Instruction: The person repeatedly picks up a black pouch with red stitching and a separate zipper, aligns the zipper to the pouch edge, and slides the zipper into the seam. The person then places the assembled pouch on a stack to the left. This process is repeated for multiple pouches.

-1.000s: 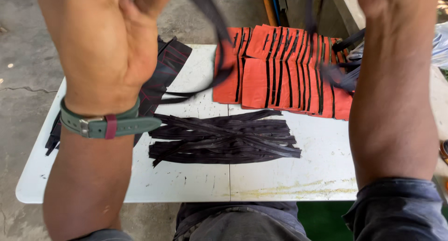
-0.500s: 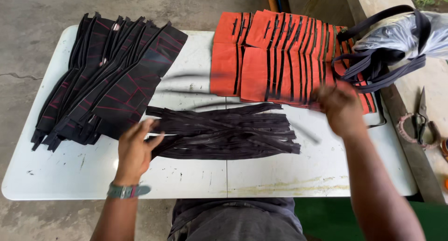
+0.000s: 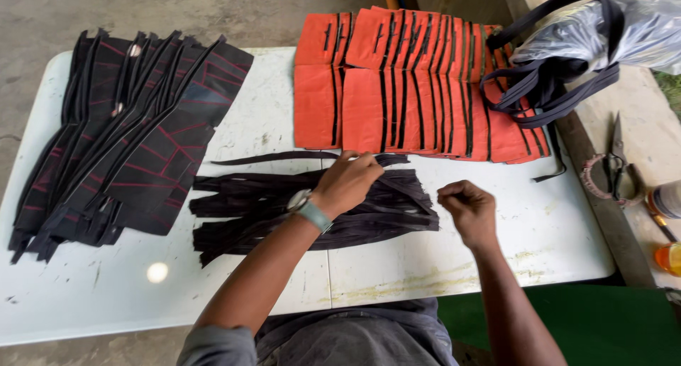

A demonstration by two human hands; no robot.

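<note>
Flanking the black strips [image 3: 312, 206]: dark panels [image 3: 128, 146], orange panels [image 3: 418, 82], scissors [image 3: 616, 160].

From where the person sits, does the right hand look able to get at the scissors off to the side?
Probably yes. The right hand is free above the white table, and the scissors lie uncovered on the ledge to its right, with only bare tabletop between them, though it may take a stretch.

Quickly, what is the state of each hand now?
Left hand: fingers curled on the pile of black strips, grip cannot be told.
Right hand: closed in a loose fist, nothing visibly held.
</note>
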